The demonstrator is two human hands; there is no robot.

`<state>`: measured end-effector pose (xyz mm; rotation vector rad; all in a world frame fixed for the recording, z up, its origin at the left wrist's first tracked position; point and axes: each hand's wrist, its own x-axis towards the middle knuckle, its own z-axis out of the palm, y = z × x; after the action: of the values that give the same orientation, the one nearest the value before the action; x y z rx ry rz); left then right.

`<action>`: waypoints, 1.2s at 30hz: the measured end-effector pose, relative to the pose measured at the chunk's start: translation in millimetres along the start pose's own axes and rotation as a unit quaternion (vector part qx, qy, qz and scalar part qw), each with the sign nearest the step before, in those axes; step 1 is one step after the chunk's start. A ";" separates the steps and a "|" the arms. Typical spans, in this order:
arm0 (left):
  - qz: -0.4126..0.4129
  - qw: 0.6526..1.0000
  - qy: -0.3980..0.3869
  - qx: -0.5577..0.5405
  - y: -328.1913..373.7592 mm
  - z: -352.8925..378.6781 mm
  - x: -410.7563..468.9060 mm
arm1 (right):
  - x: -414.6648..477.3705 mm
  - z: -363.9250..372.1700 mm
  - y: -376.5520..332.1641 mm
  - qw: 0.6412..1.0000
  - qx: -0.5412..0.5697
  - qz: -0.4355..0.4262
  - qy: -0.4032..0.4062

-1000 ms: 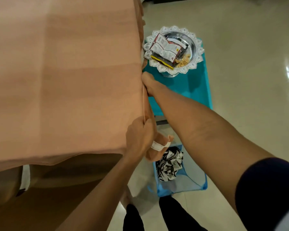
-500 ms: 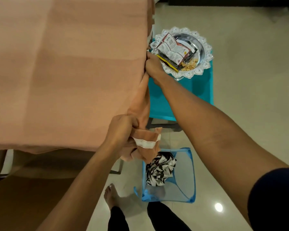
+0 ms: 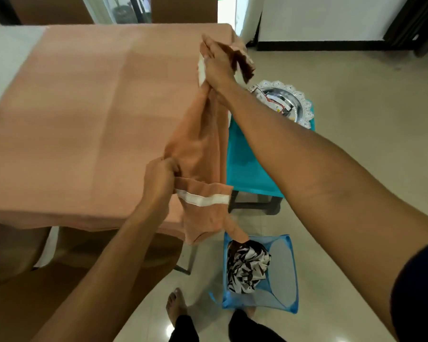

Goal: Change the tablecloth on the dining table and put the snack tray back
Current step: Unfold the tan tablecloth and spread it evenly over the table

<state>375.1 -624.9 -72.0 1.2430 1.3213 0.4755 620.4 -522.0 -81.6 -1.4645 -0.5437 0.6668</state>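
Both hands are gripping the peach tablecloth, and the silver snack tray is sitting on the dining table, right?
Not quite. The head view shows the silver snack tray on the teal stool beside the dining table, not on it. The left hand and right hand do both grip the peach tablecloth.

two hands (image 3: 160,186) (image 3: 218,66), one peach tablecloth (image 3: 84,107), one tray (image 3: 305,104)

Over the tabletop (image 3: 3,60) lies the tablecloth (image 3: 84,119), right edge lifted. Just right of it, the snack tray (image 3: 304,104) sits on a stool (image 3: 247,174). Nearer the person, a basket (image 3: 293,267) on the floor (image 3: 356,169), crumpled cloth (image 3: 247,270) inside.
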 end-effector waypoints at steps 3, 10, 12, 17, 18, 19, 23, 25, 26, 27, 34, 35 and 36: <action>-0.022 0.994 0.090 -0.054 9.6 -63.0 24.1 | -10.8 69.3 -35.4 0.996 -0.014 -0.036 -0.086; -0.008 0.967 0.246 -0.067 17.9 -206.7 106.1 | -50.0 143.9 -0.1 0.915 -0.292 -0.048 -0.275; -0.007 0.971 0.230 0.065 5.8 -225.9 120.2 | -80.1 129.9 40.0 0.920 -0.335 -0.044 -0.197; -0.066 0.961 -0.014 0.270 -22.8 -207.2 125.5 | -155.8 94.5 124.5 0.923 -0.377 -0.033 0.063; -0.064 0.940 -0.045 0.333 -25.3 -198.4 127.5 | -166.8 91.8 131.7 0.925 -0.370 -0.029 0.086; -0.058 0.918 -0.058 0.388 -28.5 -192.4 133.2 | -177.2 90.8 136.1 0.927 -0.361 -0.027 0.099; 0.048 0.865 -0.040 0.497 -39.6 -160.2 139.6 | -188.5 89.9 155.7 0.913 -0.391 -0.059 0.106; 0.081 0.856 -0.030 0.510 -44.6 -147.5 133.7 | -186.7 93.5 160.6 0.904 -0.411 -0.063 0.095; 0.085 0.868 -0.023 0.490 -46.2 -143.2 130.5 | -187.5 95.7 160.6 0.897 -0.429 -0.063 0.084; 0.084 0.885 -0.022 0.457 -47.9 -139.2 129.4 | -186.8 97.7 160.0 0.888 -0.449 -0.060 0.074; 0.177 0.867 -0.124 0.450 -62.1 -110.4 111.2 | -183.0 100.1 158.4 0.833 -0.550 -0.018 0.056; 0.176 0.864 -0.132 0.453 -61.6 -107.9 113.3 | -183.6 100.0 158.1 0.833 -0.549 -0.024 0.057; 0.166 0.860 -0.142 0.461 -61.6 -105.1 117.9 | -184.1 99.7 157.4 0.836 -0.544 -0.030 0.058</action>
<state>291.0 -504.0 -156.0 2.2602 1.0844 -0.1667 407.6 -581.7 -222.1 -2.5152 -0.9458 0.1600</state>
